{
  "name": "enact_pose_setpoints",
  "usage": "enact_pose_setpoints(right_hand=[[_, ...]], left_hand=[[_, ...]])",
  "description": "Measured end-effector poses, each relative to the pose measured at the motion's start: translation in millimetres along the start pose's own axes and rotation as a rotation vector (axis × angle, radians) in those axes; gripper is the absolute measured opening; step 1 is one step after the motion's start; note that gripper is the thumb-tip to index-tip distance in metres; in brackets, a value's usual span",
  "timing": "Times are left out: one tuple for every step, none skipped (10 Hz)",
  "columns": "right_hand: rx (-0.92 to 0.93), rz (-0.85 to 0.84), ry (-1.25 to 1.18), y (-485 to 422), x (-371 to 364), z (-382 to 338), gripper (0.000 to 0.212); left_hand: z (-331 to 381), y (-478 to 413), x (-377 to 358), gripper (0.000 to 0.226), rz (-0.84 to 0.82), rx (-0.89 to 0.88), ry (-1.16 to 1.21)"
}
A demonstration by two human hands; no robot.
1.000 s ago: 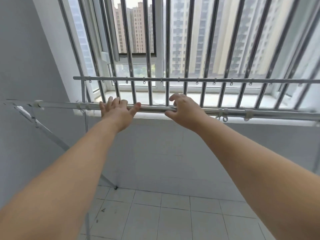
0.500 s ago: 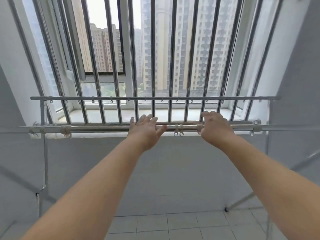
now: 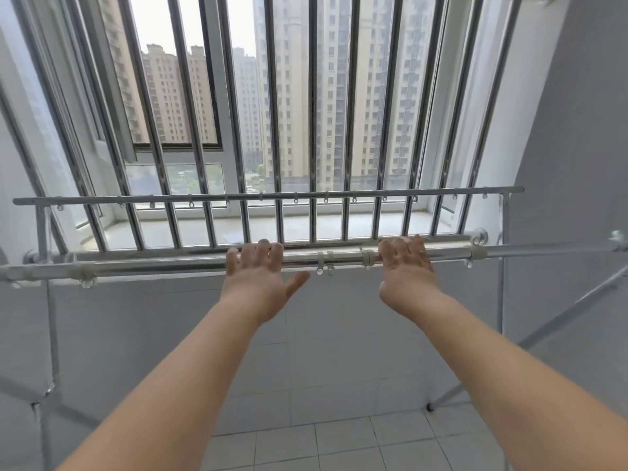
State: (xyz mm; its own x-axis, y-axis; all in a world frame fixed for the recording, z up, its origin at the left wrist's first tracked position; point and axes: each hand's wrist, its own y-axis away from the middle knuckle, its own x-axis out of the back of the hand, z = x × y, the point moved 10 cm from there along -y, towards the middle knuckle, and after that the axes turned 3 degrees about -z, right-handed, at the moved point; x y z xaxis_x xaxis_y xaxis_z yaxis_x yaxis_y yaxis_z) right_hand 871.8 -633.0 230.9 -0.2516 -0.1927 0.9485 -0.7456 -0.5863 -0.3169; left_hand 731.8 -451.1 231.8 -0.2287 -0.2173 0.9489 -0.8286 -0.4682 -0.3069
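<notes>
My left hand point(image 3: 261, 283) lies released on the near rail point(image 3: 170, 265) of the drying rack, four fingers straight across it and thumb splayed below. My right hand point(image 3: 406, 273) rests further right on the same rail with its fingers stretched over, not wrapped. The rail runs side to side across my view, rising slightly to the right, in front of the window bars point(image 3: 346, 130) and parallel to a second, farther rail point(image 3: 272, 196), so I count two rails and two white clips point(image 3: 324, 261) between my hands. The near rail's left end is cut off, its right end blurs out, and the far rail's small hooks are too fine to count.
</notes>
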Motion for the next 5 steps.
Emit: enact_pose_setpoints(right_hand=[[0.011,-0.02,-0.049,1.6,4.2,-1.3,0.053],[0.039,-0.042,-0.098,2.1,8.1,-2.4,0.057],[0.067,-0.044,-0.295,3.1,17.7,0.2,0.059],[0.059,0.026,-0.594,7.7,35.2,5.1,0.058],[0.07,0.202,-0.684,23.5,75.2,2.9,0.05]], left_hand=[[-1.7,0.7,0.0,0.08,-0.049,0.01,-0.011],[-1.8,0.7,2.4,0.08,-0.1,0.012,0.011],[-0.9,0.4,8.7,0.081,-0.129,0.022,0.054],[-4.2,-0.7,12.5,0.08,-0.176,0.052,0.119],[-2.5,-5.4,19.2,0.075,-0.201,0.082,0.163]])
